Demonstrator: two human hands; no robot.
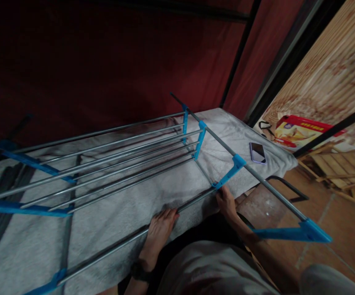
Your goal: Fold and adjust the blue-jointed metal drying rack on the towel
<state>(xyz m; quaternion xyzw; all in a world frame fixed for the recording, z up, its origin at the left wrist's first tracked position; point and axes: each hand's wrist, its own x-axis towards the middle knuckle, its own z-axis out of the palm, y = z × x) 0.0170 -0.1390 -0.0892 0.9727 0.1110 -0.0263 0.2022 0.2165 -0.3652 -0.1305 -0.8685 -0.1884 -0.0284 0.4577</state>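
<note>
Steel rods and blue plastic joints make the drying rack (128, 159) light, stiff, awkwardly long; left hand (160, 227) grips the near rod, right hand (226, 201) pinches a corner joint (219, 185).

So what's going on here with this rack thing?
A person is handling a metal drying rack with blue plastic joints, which lies over a grey towel on a flat surface. The left hand rests on the nearest rail, and the right hand grips that rail's end by a blue connector. A phone lies on the towel's far corner.
</note>
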